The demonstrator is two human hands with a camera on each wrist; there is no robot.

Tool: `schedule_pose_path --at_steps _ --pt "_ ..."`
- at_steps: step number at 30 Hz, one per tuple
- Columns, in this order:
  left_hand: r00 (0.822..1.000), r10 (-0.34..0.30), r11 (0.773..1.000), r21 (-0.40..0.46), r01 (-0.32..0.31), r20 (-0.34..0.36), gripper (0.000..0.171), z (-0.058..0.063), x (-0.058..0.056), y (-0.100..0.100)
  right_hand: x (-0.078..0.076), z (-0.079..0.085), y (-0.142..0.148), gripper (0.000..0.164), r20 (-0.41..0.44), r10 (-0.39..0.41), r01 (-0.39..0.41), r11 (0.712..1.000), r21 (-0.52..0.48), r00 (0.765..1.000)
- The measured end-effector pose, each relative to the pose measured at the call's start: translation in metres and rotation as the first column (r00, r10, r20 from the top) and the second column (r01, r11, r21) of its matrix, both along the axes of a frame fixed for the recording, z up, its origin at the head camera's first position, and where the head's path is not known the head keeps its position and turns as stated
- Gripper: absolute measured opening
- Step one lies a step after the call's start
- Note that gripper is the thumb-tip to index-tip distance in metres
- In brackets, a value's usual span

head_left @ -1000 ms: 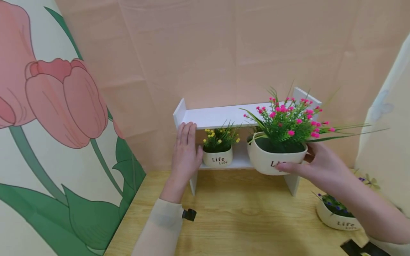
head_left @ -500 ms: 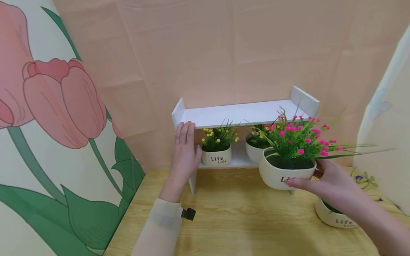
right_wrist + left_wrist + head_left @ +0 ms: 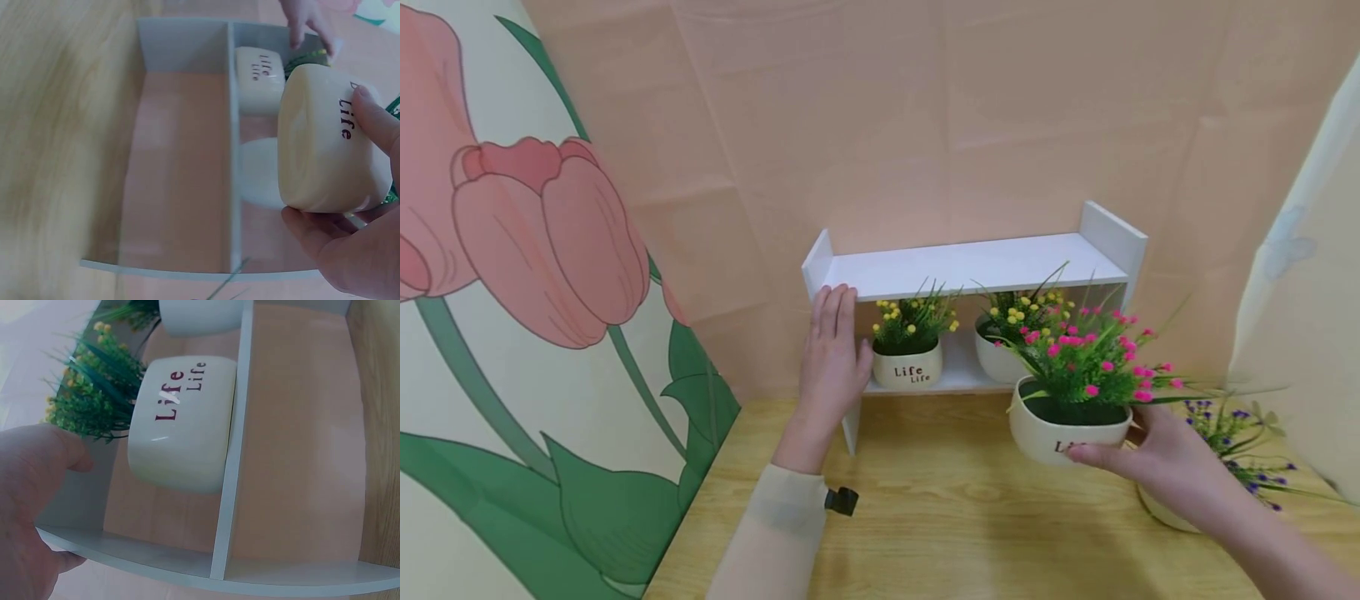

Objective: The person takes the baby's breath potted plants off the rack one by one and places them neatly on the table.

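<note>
My right hand [image 3: 1172,458] grips a white flowerpot [image 3: 1048,433] of pink artificial flowers by its right side, thumb on the lettered front. The pot is held in front of the white two-tier shelf [image 3: 977,262]. In the right wrist view, the underside of this pot [image 3: 300,144] faces the camera. My left hand [image 3: 831,375] rests with straight fingers on the shelf's left end panel. In the left wrist view, the thumb [image 3: 78,453] lies inside the panel and a fingertip [image 3: 67,561] shows outside it. Beside that hand, a yellow-flowered pot [image 3: 908,369] sits on the lower tier.
A second yellow-flowered pot [image 3: 996,354] stands farther right on the lower tier, partly covered by the held plant. Behind my right forearm, a pot with purple flowers [image 3: 1165,508] stands on the wooden table [image 3: 940,517]. A tulip-printed wall [image 3: 557,233] rises at left.
My right hand has moved the pink-flowered pot downward and out from the shelf, uncovering the upper tier's right end and the second yellow-flowered pot. My left hand has stayed at the shelf's left panel.
</note>
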State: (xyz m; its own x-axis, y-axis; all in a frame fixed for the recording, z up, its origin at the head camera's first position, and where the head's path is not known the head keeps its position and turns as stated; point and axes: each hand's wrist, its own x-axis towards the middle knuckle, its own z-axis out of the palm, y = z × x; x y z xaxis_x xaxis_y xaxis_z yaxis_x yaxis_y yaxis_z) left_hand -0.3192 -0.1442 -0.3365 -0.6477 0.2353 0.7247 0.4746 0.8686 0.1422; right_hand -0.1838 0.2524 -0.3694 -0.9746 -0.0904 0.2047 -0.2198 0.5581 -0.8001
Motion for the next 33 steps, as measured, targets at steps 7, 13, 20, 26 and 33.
schedule_pose_path --at_steps 7,13,20,26,33 --pt "0.999 0.013 1.000 -0.006 -0.013 0.032 0.088 -0.001 -0.001 0.000 -0.003 -0.021 -0.002 0.100 0.008 -0.015 0.015 1.000 0.006 1.000" --pt "0.999 0.018 1.000 -0.006 -0.018 0.032 0.088 -0.001 -0.002 0.000 -0.006 -0.040 -0.003 0.102 0.021 -0.020 0.020 1.000 -0.011 1.000" --pt "0.999 0.019 1.000 -0.005 -0.019 0.031 0.087 0.000 -0.001 0.000 -0.009 -0.058 -0.004 0.095 -0.020 -0.037 0.038 0.999 0.024 0.999" --pt "1.000 0.019 1.000 -0.007 -0.019 0.021 0.088 0.000 -0.002 0.000 -0.011 -0.070 -0.001 0.100 -0.065 -0.051 0.054 0.998 0.046 0.997" --pt "0.998 0.036 0.999 -0.008 -0.036 0.048 0.088 0.000 -0.001 0.001 -0.012 -0.083 0.002 0.098 -0.113 -0.031 0.038 0.998 0.059 0.993"
